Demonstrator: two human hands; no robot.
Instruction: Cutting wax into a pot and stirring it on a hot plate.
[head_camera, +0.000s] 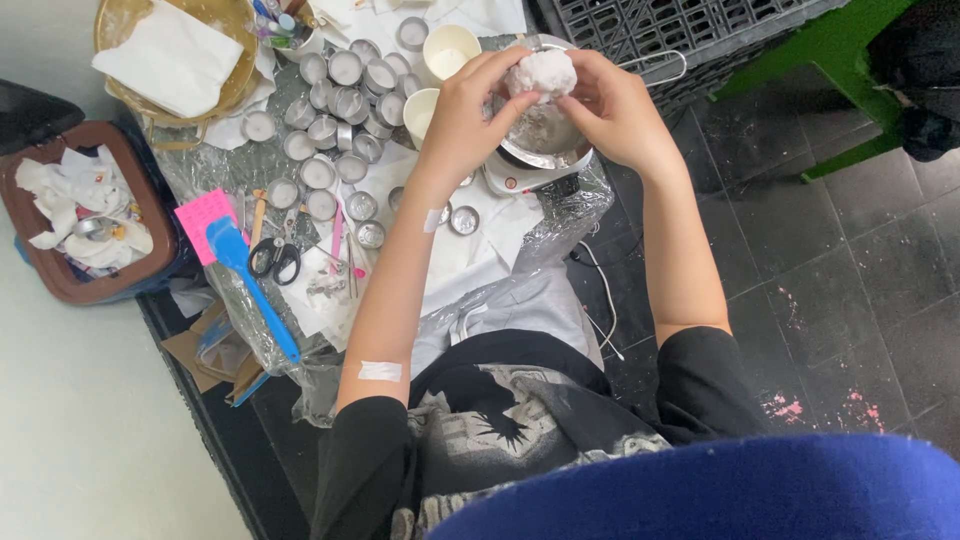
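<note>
Single head view, steeply down, close overhead.

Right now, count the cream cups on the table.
2. One cream cup stands beside the small metal tins; the second cup sits just nearer, by the left hand, which may hide more.
</note>
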